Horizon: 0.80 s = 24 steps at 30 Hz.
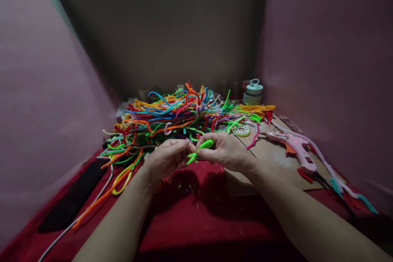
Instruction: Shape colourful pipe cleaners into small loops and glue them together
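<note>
A bright green pipe cleaner (205, 145), bent into a small leaf-like loop with a short tail, is held between both hands over the front of the table. My left hand (172, 154) pinches it near the lower tail, fingertips closed. From the other side my right hand (225, 150) grips the looped part between thumb and index finger. The fingertips of the two hands almost meet. Just behind them lies a big tangled pile of multicoloured pipe cleaners (172, 110).
A pink glue gun (296, 149) rests on a brown board (276, 168) at the right, beside a round white-and-yellow spool (242, 130). Behind stands a pale blue lidded container (253, 93). A black flat item (73, 196) and white cable (101, 192) lie left on the red cloth (190, 229).
</note>
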Tool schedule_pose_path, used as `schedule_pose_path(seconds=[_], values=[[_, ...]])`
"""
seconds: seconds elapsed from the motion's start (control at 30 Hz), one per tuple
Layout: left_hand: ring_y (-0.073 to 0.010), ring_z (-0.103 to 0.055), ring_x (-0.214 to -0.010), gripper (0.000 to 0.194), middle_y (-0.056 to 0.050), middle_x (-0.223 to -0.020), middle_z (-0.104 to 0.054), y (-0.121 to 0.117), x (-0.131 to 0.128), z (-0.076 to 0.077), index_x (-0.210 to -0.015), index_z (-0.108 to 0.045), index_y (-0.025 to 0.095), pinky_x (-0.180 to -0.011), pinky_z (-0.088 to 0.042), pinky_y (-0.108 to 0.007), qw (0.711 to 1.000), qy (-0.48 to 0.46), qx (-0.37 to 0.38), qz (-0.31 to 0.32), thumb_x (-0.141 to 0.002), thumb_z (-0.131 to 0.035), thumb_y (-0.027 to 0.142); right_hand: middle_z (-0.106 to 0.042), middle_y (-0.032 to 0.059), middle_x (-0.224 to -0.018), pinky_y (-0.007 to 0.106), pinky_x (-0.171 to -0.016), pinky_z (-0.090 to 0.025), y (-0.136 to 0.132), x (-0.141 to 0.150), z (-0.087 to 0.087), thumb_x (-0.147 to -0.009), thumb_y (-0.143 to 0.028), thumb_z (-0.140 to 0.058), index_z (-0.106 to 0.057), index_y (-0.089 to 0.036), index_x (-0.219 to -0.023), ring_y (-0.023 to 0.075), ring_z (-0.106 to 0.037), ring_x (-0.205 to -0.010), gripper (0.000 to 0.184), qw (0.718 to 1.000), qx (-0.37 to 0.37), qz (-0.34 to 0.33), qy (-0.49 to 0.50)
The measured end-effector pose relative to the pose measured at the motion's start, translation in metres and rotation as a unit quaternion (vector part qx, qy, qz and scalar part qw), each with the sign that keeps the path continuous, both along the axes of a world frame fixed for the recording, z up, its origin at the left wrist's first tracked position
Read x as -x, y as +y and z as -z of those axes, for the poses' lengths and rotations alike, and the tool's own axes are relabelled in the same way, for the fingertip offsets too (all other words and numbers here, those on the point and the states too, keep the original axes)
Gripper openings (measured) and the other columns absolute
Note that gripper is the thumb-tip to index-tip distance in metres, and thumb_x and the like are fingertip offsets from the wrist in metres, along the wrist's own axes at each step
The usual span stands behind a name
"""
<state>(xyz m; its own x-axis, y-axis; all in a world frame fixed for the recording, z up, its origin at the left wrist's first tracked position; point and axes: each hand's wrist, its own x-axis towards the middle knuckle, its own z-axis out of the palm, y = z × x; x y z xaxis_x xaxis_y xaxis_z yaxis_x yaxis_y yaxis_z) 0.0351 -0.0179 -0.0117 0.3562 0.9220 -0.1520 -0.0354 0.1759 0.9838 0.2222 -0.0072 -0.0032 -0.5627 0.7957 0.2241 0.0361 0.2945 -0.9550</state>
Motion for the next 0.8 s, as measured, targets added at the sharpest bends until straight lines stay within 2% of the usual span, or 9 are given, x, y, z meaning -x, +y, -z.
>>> schedule_pose_path(seconds=[0.17,0.3,0.37,0.43,0.5,0.53,0.6,0.7,0.8], values=[[-0.0090,-0.050,-0.047,0.028,-0.007,-0.064,-0.063,-0.006,0.003,-0.002,-0.076,-0.063,0.010,-0.045,-0.035,-0.019,0.988,0.096,-0.001,0.121,-0.078,-0.055,0.037,-0.057,-0.0022,-0.060,0.018,-0.051,-0.035,0.004,0.002,0.012,-0.070,-0.017,-0.052,-0.061,-0.014,-0.073,0.0065,-0.047,-0.053,0.010,0.994,-0.106,0.001,-0.037],[-0.0108,-0.051,-0.049,0.026,-0.005,-0.064,-0.063,-0.010,-0.007,-0.003,-0.073,-0.061,0.014,-0.046,-0.036,-0.021,0.962,0.239,-0.102,0.089,-0.081,-0.049,0.035,-0.056,-0.0023,-0.058,0.019,-0.050,-0.034,0.009,0.007,0.020,-0.068,-0.018,-0.053,-0.061,-0.014,-0.066,0.0075,-0.047,-0.054,0.009,0.990,-0.113,0.078,-0.042],[-0.0138,-0.053,-0.055,0.025,-0.006,-0.064,-0.062,-0.012,-0.015,0.001,-0.071,-0.063,0.016,-0.054,-0.040,-0.024,0.904,0.353,-0.242,-0.003,-0.082,-0.047,0.032,-0.050,-0.0037,-0.050,0.020,-0.046,-0.031,0.010,0.010,0.022,-0.064,-0.017,-0.053,-0.055,-0.014,-0.056,0.0068,-0.042,-0.048,0.009,0.994,-0.040,0.104,-0.008],[-0.0187,-0.057,-0.068,0.022,-0.009,-0.071,-0.064,-0.014,-0.022,0.008,-0.079,-0.066,0.017,-0.067,-0.041,-0.029,0.811,0.443,-0.371,-0.093,-0.080,-0.047,0.026,-0.042,-0.0056,-0.043,0.020,-0.040,-0.026,0.011,0.013,0.023,-0.062,-0.019,-0.054,-0.047,-0.016,-0.048,0.0058,-0.036,-0.040,0.015,0.989,0.101,0.089,0.059],[-0.0224,-0.058,-0.080,0.025,-0.011,-0.081,-0.066,-0.015,-0.026,0.013,-0.093,-0.067,0.018,-0.077,-0.039,-0.034,0.759,0.470,-0.432,-0.130,-0.080,-0.047,0.024,-0.042,-0.0059,-0.042,0.020,-0.036,-0.024,0.013,0.015,0.024,-0.059,-0.021,-0.057,-0.045,-0.016,-0.048,0.0055,-0.034,-0.037,0.016,0.956,0.253,0.067,0.134],[-0.0229,-0.058,-0.083,0.026,-0.011,-0.084,-0.067,-0.015,-0.026,0.014,-0.096,-0.067,0.019,-0.079,-0.039,-0.034,0.764,0.458,-0.436,-0.130,-0.080,-0.048,0.025,-0.044,-0.0053,-0.043,0.020,-0.035,-0.024,0.013,0.015,0.025,-0.057,-0.020,-0.058,-0.047,-0.016,-0.049,0.0056,-0.035,-0.036,0.015,0.937,0.305,0.061,0.162],[-0.0210,-0.059,-0.078,0.026,-0.009,-0.081,-0.067,-0.013,-0.025,0.012,-0.093,-0.068,0.019,-0.074,-0.042,-0.031,0.824,0.387,-0.391,-0.134,-0.080,-0.050,0.032,-0.047,-0.0043,-0.045,0.020,-0.035,-0.025,0.015,0.013,0.025,-0.055,-0.019,-0.060,-0.049,-0.015,-0.051,0.0058,-0.038,-0.037,0.013,0.921,0.335,0.059,0.192],[-0.0141,-0.056,-0.054,0.036,-0.006,-0.065,-0.065,-0.008,-0.017,0.005,-0.083,-0.067,0.015,-0.050,-0.041,-0.023,0.947,0.199,-0.199,-0.152,-0.080,-0.048,0.045,-0.044,-0.0052,-0.042,0.020,-0.035,-0.025,0.017,0.009,0.025,-0.059,-0.019,-0.059,-0.049,-0.014,-0.049,0.0051,-0.036,-0.036,0.015,0.954,0.241,0.003,0.179],[-0.0094,-0.049,-0.040,0.038,-0.005,-0.057,-0.063,-0.003,-0.008,0.000,-0.077,-0.063,0.012,-0.035,-0.034,-0.018,0.997,0.053,-0.005,-0.060,-0.078,-0.051,0.047,-0.044,-0.0055,-0.042,0.019,-0.038,-0.027,0.016,0.005,0.023,-0.065,-0.018,-0.055,-0.052,-0.013,-0.052,0.0045,-0.035,-0.037,0.014,0.978,0.143,-0.059,0.139]])
